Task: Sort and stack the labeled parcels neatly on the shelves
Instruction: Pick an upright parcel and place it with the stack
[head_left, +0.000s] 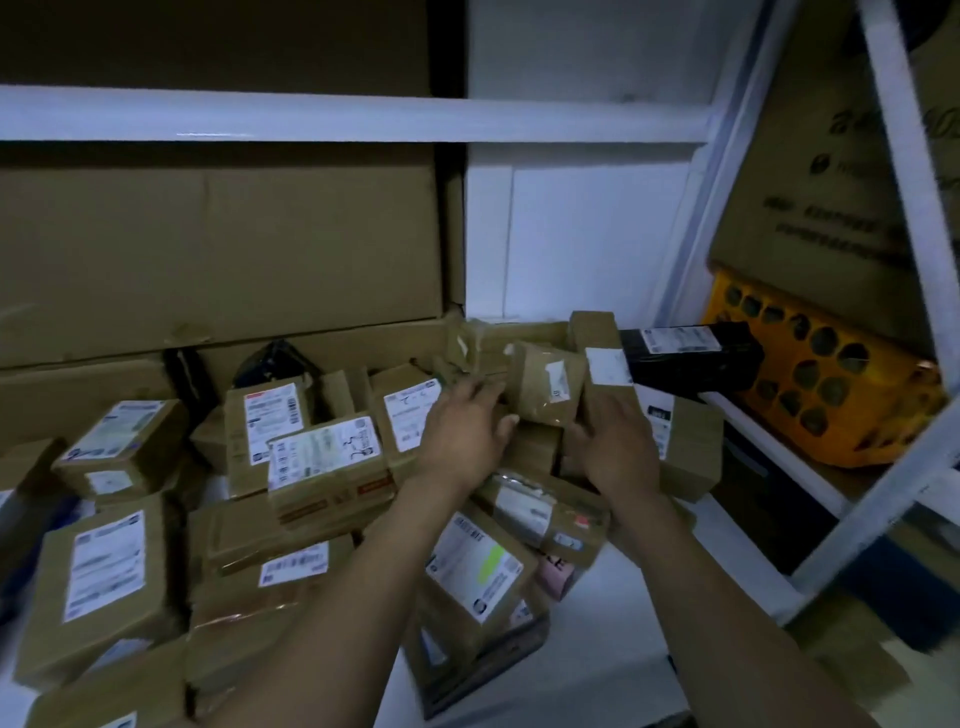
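Both hands deep in the heap: left hand (465, 428) loose and spread, right hand (618, 444) fingers straight, flanking a small brown parcel (543, 384) at back-right. Contact prob, too blurry to say. Other labelled parcels (322, 457) crowd left to centre; bare shelf (623, 597) front-right. Black box (691, 358) juts toward yellow crate (831, 384).

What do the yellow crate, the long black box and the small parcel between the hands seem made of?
Yellow crate: likely moulded plastic, its wall pierced by round holes. Long black box: perhaps smooth cardboard, sharp edges; uncertain. Small parcel: brown cardboard under shiny tape.
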